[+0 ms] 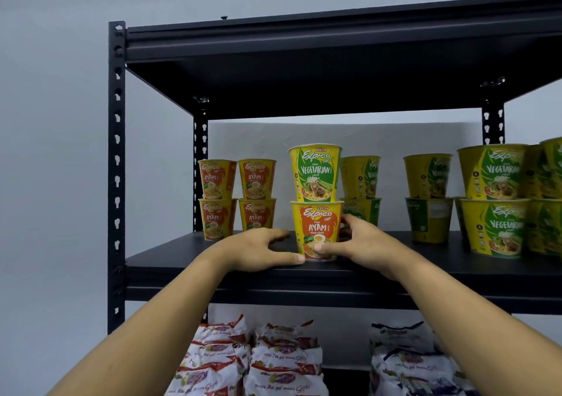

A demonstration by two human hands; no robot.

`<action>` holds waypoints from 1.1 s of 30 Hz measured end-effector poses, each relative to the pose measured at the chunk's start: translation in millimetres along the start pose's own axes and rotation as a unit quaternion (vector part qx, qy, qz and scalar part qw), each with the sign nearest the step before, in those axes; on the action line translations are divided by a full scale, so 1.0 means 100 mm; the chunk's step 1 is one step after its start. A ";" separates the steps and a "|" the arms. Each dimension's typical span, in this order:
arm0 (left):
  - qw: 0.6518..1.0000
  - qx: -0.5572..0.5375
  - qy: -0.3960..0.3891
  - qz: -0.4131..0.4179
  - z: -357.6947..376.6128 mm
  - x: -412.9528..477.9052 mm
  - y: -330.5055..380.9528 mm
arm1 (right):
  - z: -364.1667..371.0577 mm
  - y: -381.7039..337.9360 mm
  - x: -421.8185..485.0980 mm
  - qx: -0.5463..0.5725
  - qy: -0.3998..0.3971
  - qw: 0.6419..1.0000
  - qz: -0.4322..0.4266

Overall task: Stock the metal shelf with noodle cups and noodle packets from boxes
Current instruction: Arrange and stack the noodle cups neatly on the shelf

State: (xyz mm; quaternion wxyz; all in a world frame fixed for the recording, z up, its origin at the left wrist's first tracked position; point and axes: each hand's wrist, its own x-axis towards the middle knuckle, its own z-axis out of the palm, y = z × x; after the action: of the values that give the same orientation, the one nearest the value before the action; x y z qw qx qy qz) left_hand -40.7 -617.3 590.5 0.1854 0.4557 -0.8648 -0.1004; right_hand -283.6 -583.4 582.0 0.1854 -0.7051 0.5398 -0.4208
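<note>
A pale grey wall fills the background, and in front of it stands a black metal shelf with punched uprights, its middle board at about hand height.

Right at the near edge of that board, centre stage, sits an orange-and-yellow AYAM noodle cup, upright, with a yellow-and-green VEGETARIAN noodle cup stacked squarely on top of it. Both arms are up from below. The right hand has hold of the orange cup: thumb laid across its lower front, fingers curled round its right side. The left hand lies on the board just left of it, thumb tip against the cup's base, fingers fairly straight and reaching towards the cup's left side; whether they touch it, I cannot tell.

Far left on the same board, two stacks of two orange AYAM cups stand side by side near the back. Off to the right, more green-and-yellow cups are stacked two high, running out of frame.

Down on the level below, red-and-white noodle packets are piled to the left, and blue-and-white packets to the right.
</note>
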 end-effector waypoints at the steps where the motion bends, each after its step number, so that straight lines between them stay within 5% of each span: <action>1: 1.000 0.004 0.004 -0.004 0.01 0.00 0.00 | 0.00 0.01 0.01 -0.002 -0.001 1.000 0.004; 33: 0.998 0.025 -0.034 -0.035 0.03 0.00 -0.03 | 0.17 0.07 0.98 -0.188 0.038 0.977 0.096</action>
State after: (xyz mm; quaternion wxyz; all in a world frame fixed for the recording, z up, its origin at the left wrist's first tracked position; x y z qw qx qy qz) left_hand -39.8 -619.7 586.2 0.1406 0.4861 -0.8566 -0.1007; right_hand -268.4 -679.4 605.9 0.0683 -0.6556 0.6813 -0.3184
